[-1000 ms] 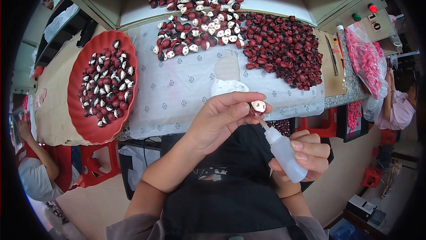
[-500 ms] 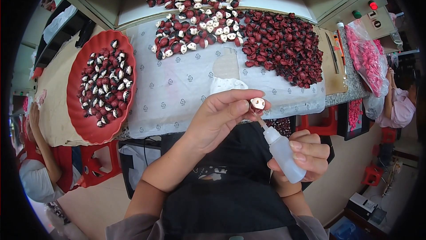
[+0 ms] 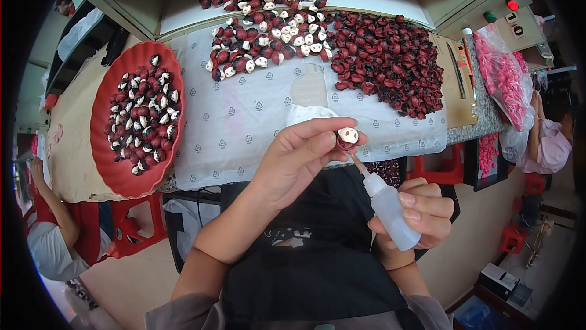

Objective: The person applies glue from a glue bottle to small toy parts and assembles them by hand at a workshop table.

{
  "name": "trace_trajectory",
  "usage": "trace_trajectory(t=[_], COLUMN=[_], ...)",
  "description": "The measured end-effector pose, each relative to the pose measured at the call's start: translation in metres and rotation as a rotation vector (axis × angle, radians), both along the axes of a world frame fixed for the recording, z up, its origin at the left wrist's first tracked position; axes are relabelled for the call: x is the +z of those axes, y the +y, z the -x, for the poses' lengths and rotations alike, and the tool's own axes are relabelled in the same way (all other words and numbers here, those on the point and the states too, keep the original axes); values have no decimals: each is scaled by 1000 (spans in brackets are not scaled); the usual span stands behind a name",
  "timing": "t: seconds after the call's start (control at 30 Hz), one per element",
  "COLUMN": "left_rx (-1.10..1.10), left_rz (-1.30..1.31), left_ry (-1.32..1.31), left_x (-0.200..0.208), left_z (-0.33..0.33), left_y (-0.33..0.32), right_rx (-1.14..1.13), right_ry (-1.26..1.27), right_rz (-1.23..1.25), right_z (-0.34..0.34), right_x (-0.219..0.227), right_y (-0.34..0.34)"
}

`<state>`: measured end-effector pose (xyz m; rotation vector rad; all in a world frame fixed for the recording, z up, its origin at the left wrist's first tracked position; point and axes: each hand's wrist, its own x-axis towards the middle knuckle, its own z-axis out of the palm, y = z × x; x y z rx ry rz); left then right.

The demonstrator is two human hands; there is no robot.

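Between thumb and fingers, my left hand (image 3: 299,156) pinches a small ladybug-like figure (image 3: 348,136) with a white face and a dark red body. My right hand (image 3: 424,211) is wrapped round a translucent squeeze bottle (image 3: 394,217), which is tilted up toward the left. Its thin nozzle tip (image 3: 358,163) lies close under the figure's red underside; whether they touch I cannot tell. On the table beyond, many similar red, black and white figures (image 3: 268,40) lie in a patch. A pile of dark red and black pieces (image 3: 390,64) spreads to their right.
A red scalloped tray (image 3: 101,122) at the left holds more figures. White printed paper (image 3: 226,141) covers the table. Tweezers (image 3: 456,69) lie at the right, beside a plastic bag of pink pieces (image 3: 503,80). One co-worker (image 3: 55,238) sits at far left, another (image 3: 546,138) at far right.
My left hand and the figure have shifted slightly left and up, and the figure has turned a little. The bottle in my right hand stays nearly in place.
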<state>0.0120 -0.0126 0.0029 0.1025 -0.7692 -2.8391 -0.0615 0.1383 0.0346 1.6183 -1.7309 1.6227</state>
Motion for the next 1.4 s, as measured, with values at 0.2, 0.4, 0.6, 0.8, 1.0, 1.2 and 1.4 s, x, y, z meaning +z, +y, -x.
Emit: trace_trajectory(t=[0.2, 0.4, 0.6, 0.8, 1.0, 1.2, 1.4], left_rx=[26, 15, 182, 130, 233, 245, 232], left_rz=[46, 12, -2, -36, -4, -44, -88], left_ry=[-64, -10, -24, -75, -111, -105, -66], left_x=[-1, -5, -8, -14, -18, -9, 6], left_z=[0, 1, -3, 3, 0, 8, 35], left_y=[1, 0, -20, -9, -23, -25, -15], right_rx=[3, -50, -145, -134, -370, -23, 315], right_ry=[32, 17, -213, -575, -197, -580, -571], right_rz=[25, 39, 61, -206, -335, -337, -519], right_z=[5, 3, 22, 69, 77, 59, 18], right_x=[-4, -8, -9, -45, -51, -22, -7], right_y=[0, -2, 9, -13, -54, -45, -58])
